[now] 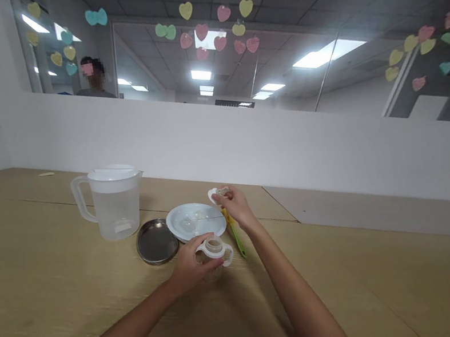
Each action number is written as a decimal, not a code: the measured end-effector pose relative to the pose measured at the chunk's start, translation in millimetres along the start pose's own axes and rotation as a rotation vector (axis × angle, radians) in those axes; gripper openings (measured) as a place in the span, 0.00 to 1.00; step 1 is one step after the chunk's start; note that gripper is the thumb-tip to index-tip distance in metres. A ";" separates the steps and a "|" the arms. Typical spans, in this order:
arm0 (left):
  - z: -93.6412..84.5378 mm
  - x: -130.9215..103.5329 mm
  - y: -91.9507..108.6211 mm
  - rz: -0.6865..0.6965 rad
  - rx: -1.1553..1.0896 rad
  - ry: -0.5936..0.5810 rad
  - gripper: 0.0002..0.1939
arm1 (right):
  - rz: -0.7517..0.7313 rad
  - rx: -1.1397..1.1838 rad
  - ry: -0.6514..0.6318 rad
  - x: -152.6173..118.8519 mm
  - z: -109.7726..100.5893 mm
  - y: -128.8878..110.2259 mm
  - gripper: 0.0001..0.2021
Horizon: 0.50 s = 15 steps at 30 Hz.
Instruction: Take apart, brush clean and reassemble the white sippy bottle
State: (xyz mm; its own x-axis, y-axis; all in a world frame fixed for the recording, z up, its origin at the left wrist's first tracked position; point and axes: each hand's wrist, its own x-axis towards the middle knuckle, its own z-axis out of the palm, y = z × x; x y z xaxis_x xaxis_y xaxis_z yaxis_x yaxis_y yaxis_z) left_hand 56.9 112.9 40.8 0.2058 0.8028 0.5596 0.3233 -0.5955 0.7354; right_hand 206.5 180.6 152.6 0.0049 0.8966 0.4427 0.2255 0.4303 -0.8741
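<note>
My left hand point(193, 264) is wrapped round a clear baby bottle point(213, 245) with a white two-handled ring at its neck. The bottle's mouth is uncovered and faces up. My right hand point(234, 204) is raised beyond it, pinching a small white and clear piece point(213, 195) that resembles a bottle top; its exact shape is partly hidden by the fingers. Between the hands and just behind the bottle, a white bowl point(174, 224) has small clear parts in it. Beneath my right hand lies a brush with a green handle point(239, 243) and a yellow end.
A lidded translucent pitcher point(118, 210) stands at the back left, handle to the left. A round dark metal dish point(157, 241) lies beside the bowl. The wooden table point(72, 265) meets a white wall point(202, 137) below a window with heart-shaped notes. A person point(93, 78) appears in the glass.
</note>
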 end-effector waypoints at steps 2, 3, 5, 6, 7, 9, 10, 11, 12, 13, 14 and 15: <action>-0.3 0.0 0.0 0.005 0.006 -0.001 0.29 | -0.055 -0.053 0.043 2.3 -4.1 -1.7 0.25; -0.4 0.0 0.0 0.007 0.009 0.001 0.29 | -0.080 -0.085 0.064 3.0 -5.9 -2.3 0.25; -0.5 0.1 -0.3 0.009 0.014 0.002 0.30 | -0.124 -0.153 0.097 3.4 -9.1 -4.4 0.25; -0.5 0.2 -0.4 0.011 0.016 -0.001 0.30 | -0.141 -0.184 0.112 3.1 -10.4 -6.0 0.24; -0.6 0.3 -0.5 0.013 0.017 -0.006 0.30 | -0.153 -0.210 0.126 2.5 -11.5 -8.1 0.24; -0.8 0.4 -0.6 0.019 0.016 -0.010 0.30 | -0.166 -0.251 0.140 0.6 -12.8 -13.1 0.23; -1.0 0.5 -0.6 0.020 0.013 -0.011 0.30 | -0.177 -0.275 0.144 -0.5 -13.1 -15.7 0.21; -1.2 0.5 -0.5 0.021 0.010 -0.010 0.30 | -0.194 -0.304 0.150 -1.7 -13.1 -18.2 0.20; -1.3 0.5 -0.3 0.020 0.006 -0.009 0.30 | -0.216 -0.338 0.159 -2.9 -12.9 -20.5 0.19; -1.4 0.4 -0.2 0.019 0.003 -0.007 0.30 | -0.238 -0.374 0.170 -4.1 -12.6 -22.4 0.18; -1.5 0.4 0.0 0.021 0.000 -0.006 0.30 | -0.256 -0.411 0.180 -5.3 -12.2 -23.8 0.17; -1.5 0.4 0.2 0.022 -0.004 -0.007 0.30 | -0.266 -0.450 0.189 -6.5 -11.7 -24.7 0.17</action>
State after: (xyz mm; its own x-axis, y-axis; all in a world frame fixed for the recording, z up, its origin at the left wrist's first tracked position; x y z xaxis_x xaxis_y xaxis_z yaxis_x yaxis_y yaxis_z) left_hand 55.6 113.0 41.7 0.2191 0.7900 0.5727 0.3150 -0.6128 0.7248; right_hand 212.2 162.9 173.6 0.0562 0.7113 0.7006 0.6367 0.5150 -0.5739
